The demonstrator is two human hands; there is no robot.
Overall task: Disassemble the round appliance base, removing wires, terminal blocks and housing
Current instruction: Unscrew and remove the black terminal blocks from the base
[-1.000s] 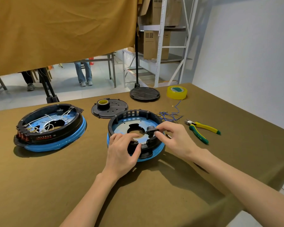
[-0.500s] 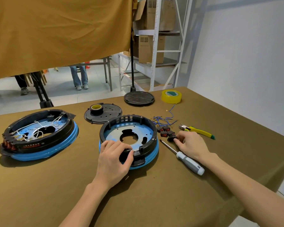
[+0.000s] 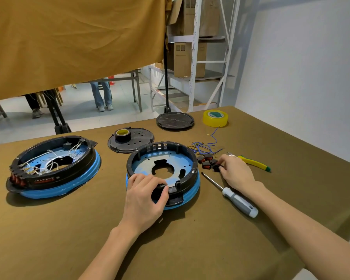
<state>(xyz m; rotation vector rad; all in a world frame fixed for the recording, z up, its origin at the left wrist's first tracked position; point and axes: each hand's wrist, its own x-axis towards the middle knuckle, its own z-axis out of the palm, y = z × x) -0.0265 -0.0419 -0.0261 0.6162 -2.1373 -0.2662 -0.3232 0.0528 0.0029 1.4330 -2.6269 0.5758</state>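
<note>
I see the table [image 3: 49,239] carrying a second wired base [image 3: 53,168] at left. The stripped round base [image 3: 164,170] sits at centre. My left hand [image 3: 144,201] grips its near rim, fingers curled over the black housing edge. Screwdriver [image 3: 230,194] lies just right of it. My right hand [image 3: 237,172] pinches one black terminal block [image 3: 216,167] beside the removed blocks [image 3: 205,160] and loose blue wires [image 3: 204,148].
</note>
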